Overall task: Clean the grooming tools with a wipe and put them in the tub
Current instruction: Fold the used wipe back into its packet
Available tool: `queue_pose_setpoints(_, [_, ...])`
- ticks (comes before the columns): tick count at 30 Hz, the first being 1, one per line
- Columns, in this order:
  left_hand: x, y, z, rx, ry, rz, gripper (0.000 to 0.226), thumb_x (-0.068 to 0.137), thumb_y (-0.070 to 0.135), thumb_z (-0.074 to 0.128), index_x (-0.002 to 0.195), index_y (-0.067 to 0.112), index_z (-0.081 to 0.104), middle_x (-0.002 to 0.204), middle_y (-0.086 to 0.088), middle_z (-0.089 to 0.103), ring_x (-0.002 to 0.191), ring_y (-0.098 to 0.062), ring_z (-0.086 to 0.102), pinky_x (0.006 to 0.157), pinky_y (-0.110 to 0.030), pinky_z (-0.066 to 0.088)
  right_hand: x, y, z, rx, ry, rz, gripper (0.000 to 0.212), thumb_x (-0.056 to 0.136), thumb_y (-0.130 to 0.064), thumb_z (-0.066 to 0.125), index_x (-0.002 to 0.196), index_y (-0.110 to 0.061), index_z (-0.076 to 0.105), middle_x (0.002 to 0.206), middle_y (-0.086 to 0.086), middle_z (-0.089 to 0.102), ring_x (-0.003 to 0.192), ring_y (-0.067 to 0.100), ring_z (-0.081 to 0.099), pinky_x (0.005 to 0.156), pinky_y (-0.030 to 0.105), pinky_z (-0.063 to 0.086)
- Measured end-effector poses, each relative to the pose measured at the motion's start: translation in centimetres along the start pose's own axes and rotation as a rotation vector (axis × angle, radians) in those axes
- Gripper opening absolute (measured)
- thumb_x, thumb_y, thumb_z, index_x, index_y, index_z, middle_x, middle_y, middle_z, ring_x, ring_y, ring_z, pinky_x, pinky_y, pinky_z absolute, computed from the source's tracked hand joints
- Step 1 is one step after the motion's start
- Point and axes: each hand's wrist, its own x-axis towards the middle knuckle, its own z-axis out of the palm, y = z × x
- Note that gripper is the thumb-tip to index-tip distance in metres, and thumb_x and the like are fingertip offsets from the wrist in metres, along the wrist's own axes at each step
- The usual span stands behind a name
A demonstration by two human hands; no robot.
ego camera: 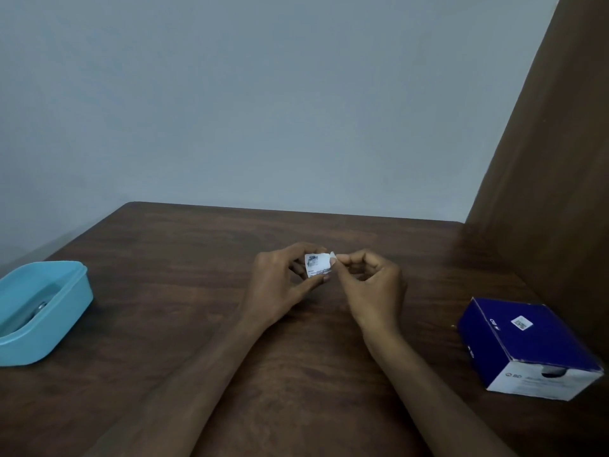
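Dark wooden table (197,275) against a pale wall, a wipe sachet held above it.

Above mid-table the small white sachet (317,264) is pinched by the left hand (283,285); its corner is nipped by the right hand (372,285). At the left edge a blue tub (66,311) is set, a blue-and-white box (527,344) at the right.

A dark brown wooden bench (296,374) with a visible grain meets a plain grey-blue wall (263,94) along its far edge. A tall brown wooden panel (560,159) rises along the bench's right edge, up to the far right corner.
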Motion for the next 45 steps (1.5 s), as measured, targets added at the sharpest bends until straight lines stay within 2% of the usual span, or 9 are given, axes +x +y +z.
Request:
queue_pose_setpoints(6, [0.0, 0.0, 0.1, 0.012, 0.011, -0.014, 0.039, 0.079, 0.033, 0.095, 0.114, 0.027, 0.079, 0.096, 0.015, 0.079, 0.073, -0.005, 0.072, 0.068, -0.022, 0.058, 0.6, 0.3, -0.5, 0.124, -0.112, 0.104, 0.009, 0.084, -0.022, 0.09, 0.081, -0.022, 0.082, 0.078, -0.01, 0.081, 0.081, 0.007, 0.078, 0.081, 0.032, 0.06])
queue_pose_setpoints(14, [-0.2, -0.1, 0.0, 0.012, -0.013, -0.029, 0.037, 0.079, 0.033, 0.094, 0.113, 0.027, 0.08, 0.09, 0.014, 0.078, 0.071, -0.005, 0.074, 0.068, -0.029, 0.061, 0.2, 0.0, -0.3, 0.055, -0.145, 0.058, 0.008, 0.086, -0.023, 0.088, 0.084, -0.026, 0.08, 0.075, -0.014, 0.079, 0.077, 0.002, 0.076, 0.073, 0.026, 0.055])
queue_pose_setpoints(20, [-0.1, -0.2, 0.1, -0.004, -0.023, -0.041, 0.036, 0.081, 0.033, 0.093, 0.114, 0.028, 0.079, 0.095, 0.015, 0.079, 0.075, -0.005, 0.074, 0.069, -0.031, 0.062, 0.5, 0.3, -0.4, -0.02, -0.248, 0.024, 0.011, 0.088, -0.027, 0.086, 0.094, -0.023, 0.078, 0.098, -0.03, 0.076, 0.082, -0.001, 0.072, 0.073, 0.018, 0.051])
queue_pose_setpoints(23, [-0.2, 0.2, 0.0, -0.061, -0.033, -0.062, 0.035, 0.081, 0.03, 0.094, 0.114, 0.027, 0.08, 0.097, 0.017, 0.079, 0.077, -0.007, 0.075, 0.069, -0.028, 0.063, 0.7, 0.7, -0.5, -0.016, -0.26, 0.029, 0.015, 0.091, -0.024, 0.083, 0.103, -0.024, 0.073, 0.091, -0.026, 0.078, 0.081, -0.002, 0.072, 0.07, 0.014, 0.047])
queue_pose_setpoints(28, [-0.1, 0.8, -0.1, -0.326, -0.058, -0.263, 0.028, 0.093, 0.017, 0.083, 0.121, 0.02, 0.079, 0.096, 0.003, 0.081, 0.076, -0.018, 0.079, 0.061, -0.037, 0.066, 1.0, 0.8, -0.5, 0.161, -0.251, 0.164, 0.016, 0.094, -0.018, 0.08, 0.108, -0.021, 0.072, 0.092, -0.007, 0.083, 0.092, 0.007, 0.077, 0.088, 0.03, 0.058])
queue_pose_setpoints(31, [0.1, 0.7, -0.2, -0.402, -0.049, -0.321, 0.028, 0.094, 0.012, 0.082, 0.122, 0.016, 0.078, 0.095, -0.001, 0.082, 0.078, -0.022, 0.081, 0.067, -0.036, 0.067, 0.8, 0.7, -0.4, 0.233, -0.284, 0.228, 0.01, 0.093, -0.018, 0.081, 0.101, -0.016, 0.076, 0.094, -0.001, 0.083, 0.094, 0.014, 0.078, 0.092, 0.039, 0.059])
queue_pose_setpoints(36, [0.0, 0.7, -0.2, -0.441, -0.064, -0.351, 0.026, 0.095, 0.012, 0.08, 0.121, 0.013, 0.078, 0.098, -0.004, 0.083, 0.08, -0.024, 0.082, 0.075, -0.038, 0.068, 1.0, 0.5, -0.7, 0.287, -0.228, 0.25, 0.006, 0.088, -0.014, 0.085, 0.093, -0.013, 0.082, 0.093, -0.001, 0.083, 0.096, 0.014, 0.079, 0.087, 0.028, 0.057])
queue_pose_setpoints(40, [-0.1, 0.9, -0.2, -0.408, -0.072, -0.331, 0.024, 0.095, 0.012, 0.08, 0.12, 0.013, 0.079, 0.095, -0.002, 0.083, 0.08, -0.022, 0.082, 0.074, -0.037, 0.068, 0.9, 0.3, -1.0, 0.227, -0.214, 0.208, 0.01, 0.084, -0.014, 0.09, 0.089, -0.016, 0.082, 0.087, -0.001, 0.082, 0.091, 0.018, 0.079, 0.084, 0.034, 0.06])
queue_pose_setpoints(45, [-0.2, 0.6, -0.1, -0.353, -0.072, -0.297, 0.024, 0.094, 0.014, 0.082, 0.118, 0.015, 0.08, 0.096, 0.002, 0.083, 0.083, -0.018, 0.081, 0.074, -0.039, 0.068, 0.6, -0.1, -1.2, 0.135, -0.322, 0.17, 0.038, 0.082, -0.037, 0.091, 0.111, -0.027, 0.069, 0.084, -0.007, 0.082, 0.089, 0.023, 0.077, 0.085, 0.039, 0.056])
